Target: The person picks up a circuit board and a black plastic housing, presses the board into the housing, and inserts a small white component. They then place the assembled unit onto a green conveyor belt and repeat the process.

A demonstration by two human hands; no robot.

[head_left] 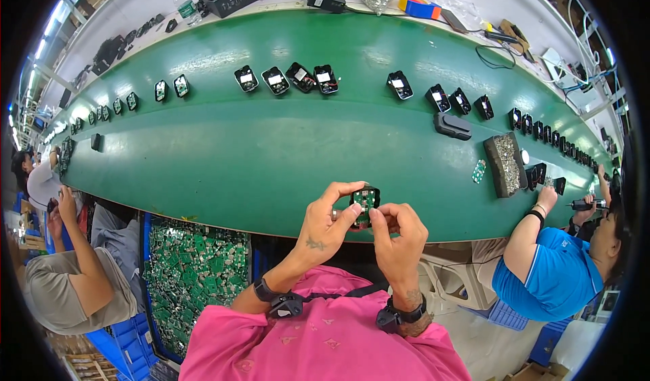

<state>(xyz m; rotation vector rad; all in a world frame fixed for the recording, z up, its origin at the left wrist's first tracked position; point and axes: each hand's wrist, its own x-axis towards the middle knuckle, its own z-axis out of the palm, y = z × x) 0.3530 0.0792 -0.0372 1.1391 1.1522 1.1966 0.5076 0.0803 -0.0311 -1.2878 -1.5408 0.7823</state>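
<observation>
Near the front edge of the green bench, my left hand (328,224) grips a small black plastic housing with a green circuit board (365,200) in it. My left thumb lies over the board's face, and the fingers go round the far side. From the other side, my right hand (399,237) holds the same housing, its thumb against the lower right edge of the board. The undersides of the fingers and the back of the housing are hidden. The board faces up toward me.
Black housings (275,81) stand in a row along the green bench (284,151). A foam tray of small metal parts (505,164) and a loose circuit board (479,171) lie to the right. A blue crate of circuit boards (196,273) sits lower left. Co-workers sit on both sides.
</observation>
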